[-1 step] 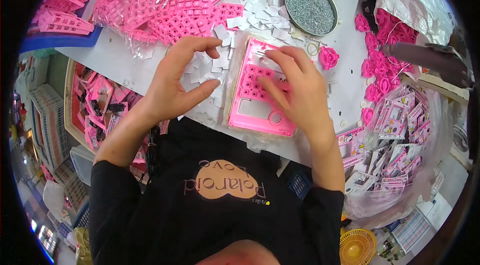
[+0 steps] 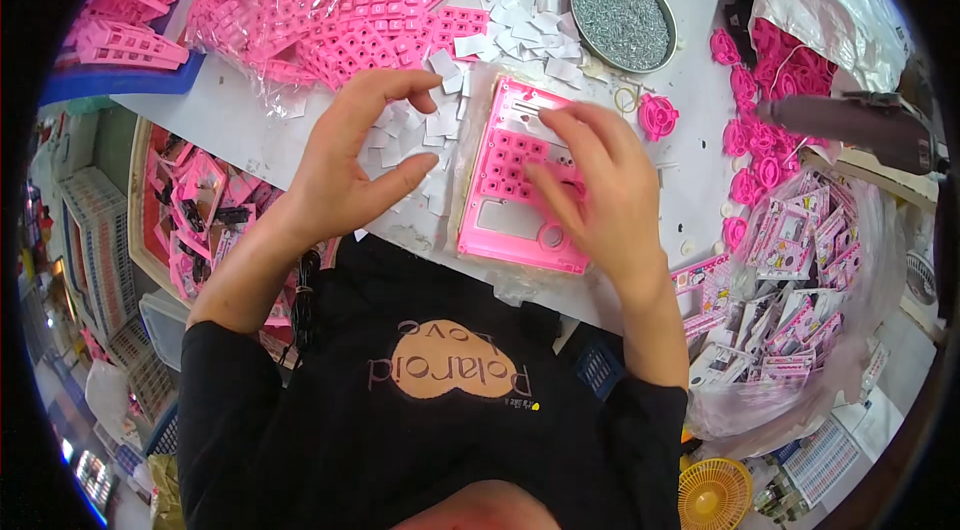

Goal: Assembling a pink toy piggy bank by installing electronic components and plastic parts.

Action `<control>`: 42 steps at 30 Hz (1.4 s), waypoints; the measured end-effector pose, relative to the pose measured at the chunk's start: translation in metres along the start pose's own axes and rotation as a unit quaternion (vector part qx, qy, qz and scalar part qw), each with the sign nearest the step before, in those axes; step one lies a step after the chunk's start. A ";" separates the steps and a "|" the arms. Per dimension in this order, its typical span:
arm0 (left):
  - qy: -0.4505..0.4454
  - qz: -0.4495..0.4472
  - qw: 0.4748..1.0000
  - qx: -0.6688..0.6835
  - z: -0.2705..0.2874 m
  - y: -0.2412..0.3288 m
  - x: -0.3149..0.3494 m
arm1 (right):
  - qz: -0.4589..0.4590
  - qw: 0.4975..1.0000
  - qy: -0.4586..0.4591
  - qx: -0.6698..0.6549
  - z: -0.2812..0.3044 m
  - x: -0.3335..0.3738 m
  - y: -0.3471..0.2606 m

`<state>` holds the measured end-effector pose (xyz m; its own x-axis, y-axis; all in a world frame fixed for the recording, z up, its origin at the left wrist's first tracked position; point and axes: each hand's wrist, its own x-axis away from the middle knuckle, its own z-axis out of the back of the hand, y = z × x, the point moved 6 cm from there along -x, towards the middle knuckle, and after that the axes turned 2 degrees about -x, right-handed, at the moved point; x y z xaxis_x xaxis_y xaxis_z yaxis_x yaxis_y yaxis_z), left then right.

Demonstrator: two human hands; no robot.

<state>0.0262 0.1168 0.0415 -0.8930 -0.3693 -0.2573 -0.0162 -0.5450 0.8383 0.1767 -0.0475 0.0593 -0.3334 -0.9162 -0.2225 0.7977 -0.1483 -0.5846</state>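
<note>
A pink plastic casing (image 2: 500,242) lies open side up on the table before me, on a clear plastic sheet. A pink keypad (image 2: 512,168) with square keys sits in its middle. My right hand (image 2: 607,185) hovers over the casing's right side, thumb and fingers apart, with nothing visible between them. To the left of the casing, my left hand (image 2: 350,165) is held with thumb and fingers spread, holding nothing. White paper slips (image 2: 398,135) lie beneath and beyond it. Whether the right fingertips touch the casing I cannot tell.
Pink keypads (image 2: 340,10) are heaped at the far left. A round tin of small screws (image 2: 622,20) stands beyond the casing. Pink ring-shaped parts (image 2: 768,170) and a bag of printed panels (image 2: 800,280) are on the right, beneath a dark hanging tool (image 2: 850,125).
My right hand has drawn slightly to the right, off the casing's upper part and keypad. The dark tool at the right has swung a little lower. My left hand is almost unmoved.
</note>
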 end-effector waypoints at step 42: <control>-0.140 0.287 0.850 -0.418 -0.005 -0.128 -0.298 | 0.041 0.979 -0.169 0.109 -0.046 0.049 -0.022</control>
<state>0.2967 0.2925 0.0086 -0.7197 -0.6254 0.3015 0.6797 -0.7233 0.1220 0.1195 -0.0718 0.0252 -0.1067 -0.9938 0.0309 0.9152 -0.1103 -0.3876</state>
